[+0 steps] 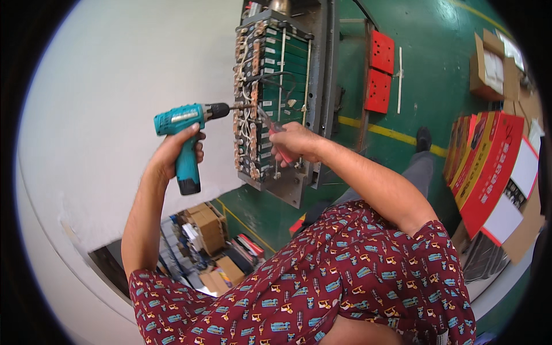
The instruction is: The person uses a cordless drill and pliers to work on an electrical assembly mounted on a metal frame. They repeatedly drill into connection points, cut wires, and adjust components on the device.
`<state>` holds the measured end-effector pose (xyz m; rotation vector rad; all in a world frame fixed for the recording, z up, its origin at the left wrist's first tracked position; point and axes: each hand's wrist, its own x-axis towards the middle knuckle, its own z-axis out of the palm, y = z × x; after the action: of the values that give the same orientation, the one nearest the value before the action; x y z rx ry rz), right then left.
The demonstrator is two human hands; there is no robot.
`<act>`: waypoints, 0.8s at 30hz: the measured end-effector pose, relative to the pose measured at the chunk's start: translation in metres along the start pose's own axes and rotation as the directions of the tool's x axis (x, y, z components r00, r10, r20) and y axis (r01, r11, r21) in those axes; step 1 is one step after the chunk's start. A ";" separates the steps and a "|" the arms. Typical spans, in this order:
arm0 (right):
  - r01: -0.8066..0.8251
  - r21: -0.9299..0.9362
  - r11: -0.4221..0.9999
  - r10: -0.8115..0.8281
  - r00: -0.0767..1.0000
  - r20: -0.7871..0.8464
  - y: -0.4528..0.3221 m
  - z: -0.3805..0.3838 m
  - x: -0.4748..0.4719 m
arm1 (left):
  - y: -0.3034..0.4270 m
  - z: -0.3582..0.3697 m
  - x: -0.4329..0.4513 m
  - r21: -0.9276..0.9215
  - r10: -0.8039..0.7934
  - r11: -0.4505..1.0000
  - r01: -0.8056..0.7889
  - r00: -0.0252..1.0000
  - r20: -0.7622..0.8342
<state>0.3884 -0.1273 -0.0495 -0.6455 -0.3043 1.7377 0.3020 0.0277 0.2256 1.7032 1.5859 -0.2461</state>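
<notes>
My left hand (pixel 174 148) is wrapped around the grip of a teal cordless drill (pixel 179 118). Its long bit (pixel 238 107) points right and reaches the copper busbars (pixel 255 58) on the battery pack (pixel 293 56). Red-handled pliers (pixel 282 152) are held in my right hand (pixel 295 138). Their jaws are at the busbars beside the bit's tip; whether they grip something there is too small to tell. The pack has a row of green cells with white labels. White wires (pixel 246 125) run between the busbars, and a black cable (pixel 276 75) loops across the cells.
A grey steel frame (pixel 328 86) runs along the pack's right side. Two red perforated plates (pixel 379 90) are beyond it, above the green floor (pixel 418 77). Red printed cartons (pixel 487 168) stand at right, an open cardboard box (pixel 476 79) behind them. More boxes (pixel 209 228) lie lower left.
</notes>
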 end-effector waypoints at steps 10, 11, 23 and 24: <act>-0.152 0.032 0.988 0.154 0.981 -0.121 -0.024 -0.086 -0.111 | -0.060 -0.020 -0.034 -0.195 0.235 0.948 -0.250 0.967 -0.099; -0.148 0.033 0.988 0.151 0.975 -0.165 -0.025 -0.102 -0.128 | -0.072 -0.027 -0.042 -0.230 0.263 0.927 -0.298 0.950 -0.169; -0.059 0.020 0.998 0.056 0.697 -0.715 -0.013 -0.209 -0.254 | -0.305 -0.013 -0.017 -0.528 -0.116 0.810 -0.256 0.812 -0.572; -0.040 0.034 0.999 0.053 0.687 -0.725 -0.011 -0.208 -0.254 | -0.323 -0.003 -0.009 -0.559 -0.161 0.797 -0.228 0.813 -0.560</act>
<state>0.5533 -0.3940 -0.1470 -1.2830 0.2948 1.3856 0.0042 -0.0037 0.1033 1.3281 1.7860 0.8283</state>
